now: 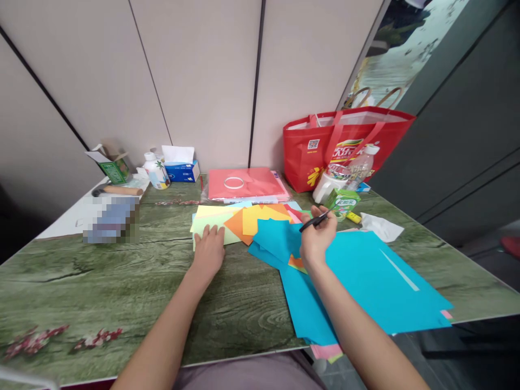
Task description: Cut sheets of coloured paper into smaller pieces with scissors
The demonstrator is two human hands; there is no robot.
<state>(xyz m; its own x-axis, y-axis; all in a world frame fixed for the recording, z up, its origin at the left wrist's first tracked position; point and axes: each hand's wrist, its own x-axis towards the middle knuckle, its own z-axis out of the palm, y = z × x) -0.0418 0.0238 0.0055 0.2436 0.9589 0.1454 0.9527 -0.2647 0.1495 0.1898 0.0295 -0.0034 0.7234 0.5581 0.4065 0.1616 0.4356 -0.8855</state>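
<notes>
Look, left fingers spread on green paper, probably light and bendy, best pinched by its edge; right fingers curl round black scissors.

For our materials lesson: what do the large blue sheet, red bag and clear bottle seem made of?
Large blue sheet: probably matt paper; thin, flat, crisp-edged.
Red bag: perhaps coated non-woven fabric; slight sheen, drooping straps.
Clear bottle: likely glossy plastic; see-through, though glass is possible.
</notes>
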